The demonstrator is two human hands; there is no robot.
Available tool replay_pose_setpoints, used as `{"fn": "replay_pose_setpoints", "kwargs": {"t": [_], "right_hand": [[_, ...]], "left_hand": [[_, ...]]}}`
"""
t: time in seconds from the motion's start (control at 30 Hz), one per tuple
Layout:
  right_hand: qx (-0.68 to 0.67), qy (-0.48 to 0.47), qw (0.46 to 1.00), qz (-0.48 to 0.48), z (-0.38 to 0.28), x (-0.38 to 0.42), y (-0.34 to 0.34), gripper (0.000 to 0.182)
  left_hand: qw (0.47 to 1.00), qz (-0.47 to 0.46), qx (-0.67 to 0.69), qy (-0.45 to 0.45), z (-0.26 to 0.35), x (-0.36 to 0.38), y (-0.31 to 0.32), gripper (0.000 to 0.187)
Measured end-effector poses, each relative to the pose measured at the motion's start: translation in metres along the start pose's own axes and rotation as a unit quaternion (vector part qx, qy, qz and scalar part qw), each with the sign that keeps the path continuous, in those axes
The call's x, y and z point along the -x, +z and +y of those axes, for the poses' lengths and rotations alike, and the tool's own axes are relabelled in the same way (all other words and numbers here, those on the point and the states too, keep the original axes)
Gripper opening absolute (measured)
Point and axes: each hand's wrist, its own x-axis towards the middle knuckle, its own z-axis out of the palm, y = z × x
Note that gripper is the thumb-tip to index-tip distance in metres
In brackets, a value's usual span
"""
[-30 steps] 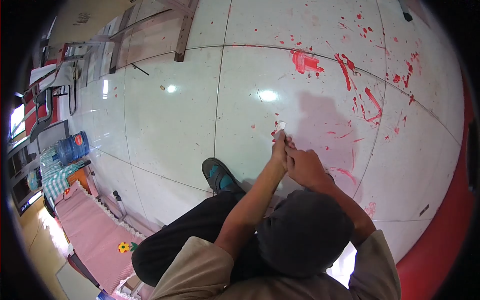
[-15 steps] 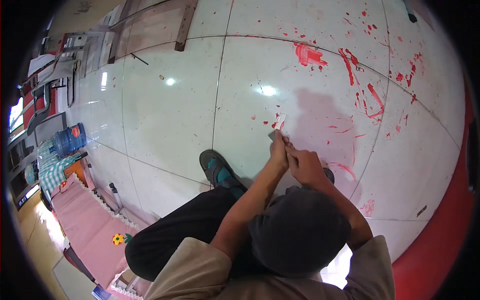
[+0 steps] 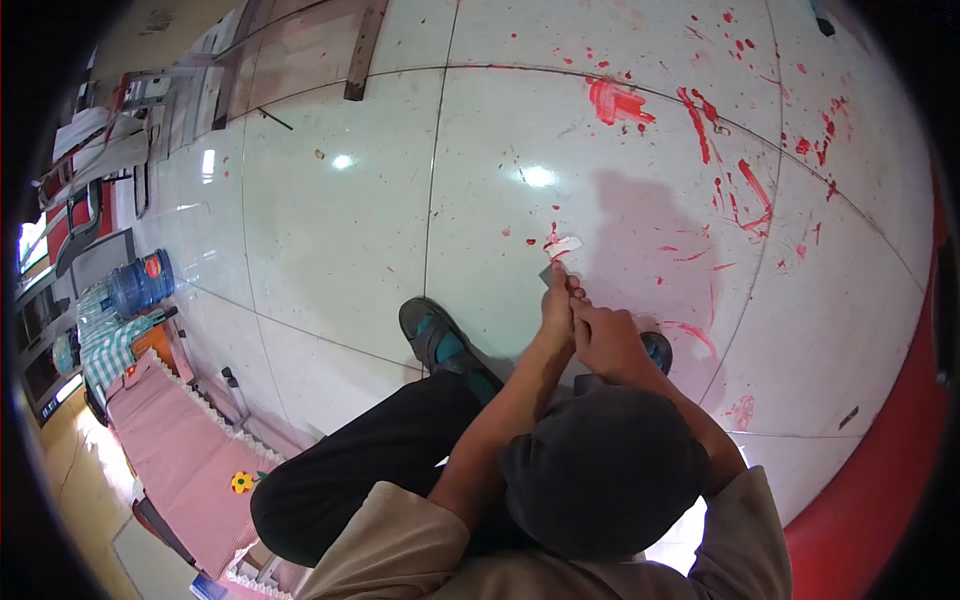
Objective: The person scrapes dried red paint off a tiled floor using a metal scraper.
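Note:
Close together over the tiled floor [image 3: 340,230], my two hands meet below a small pale scrap [image 3: 563,246] with red on it. My left hand [image 3: 557,305] is closed round a small flat grey piece [image 3: 546,273], whose edge shows beside the fingers. Touching it from the right, my right hand [image 3: 608,335] is closed too; what its fingers grip is hidden. Small red spots [image 3: 531,241] lie by the scrap. Farther up the floor is a red smear [image 3: 618,103], with red streaks [image 3: 750,190] to its right.
A sandalled foot [image 3: 437,340] is left of my hands, another shoe [image 3: 657,348] to the right. At the left stand a pink-covered bench [image 3: 180,430] and a blue water bottle [image 3: 140,283]. A brown leg of furniture [image 3: 366,50] is at the top. A red surface [image 3: 880,430] borders the right.
The pale scrap has turned from nearly upright to lying more sideways, slightly lower. Both hands stay together and have moved down very slightly.

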Motion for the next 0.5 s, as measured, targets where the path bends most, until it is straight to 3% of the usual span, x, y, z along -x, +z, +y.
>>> {"fn": "replay_pose_setpoints", "kwargs": {"t": [0.1, 0.2, 0.3, 0.4, 0.43, 0.47, 0.5], "right_hand": [[0.025, 0.001, 0.997, 0.073, -0.004, -0.009, 0.004, 0.032], [0.004, 0.02, 0.998, 0.063, -0.011, -0.014, -0.002, 0.031], [-0.062, -0.042, 0.989, 0.125, 0.016, 0.0, 0.005, 0.031], [-0.032, 0.04, 0.99, 0.132, 0.022, 0.018, -0.019, 0.033], [-0.073, -0.008, 0.975, 0.209, 0.03, 0.021, -0.02, 0.033], [-0.078, 0.022, 0.972, 0.221, 0.036, 0.026, -0.024, 0.034], [-0.083, 0.051, 0.968, 0.232, 0.036, 0.028, -0.032, 0.034]], "left_hand": [[1.0, -0.019, -0.007, 0.007, 0.001, -0.01, 0.002, 0.046], [0.999, -0.037, -0.021, 0.005, 0.011, -0.016, 0.0, 0.05], [0.993, -0.051, -0.088, -0.067, 0.022, 0.0, 0.004, 0.048], [0.961, 0.006, -0.277, -0.017, 0.046, -0.001, 0.01, 0.056], [0.935, 0.013, -0.351, 0.046, 0.054, -0.005, 0.011, 0.061], [0.913, 0.031, -0.397, 0.093, 0.063, -0.007, 0.01, 0.049], [0.832, 0.039, -0.474, 0.286, 0.063, -0.013, 0.006, 0.04]]}}
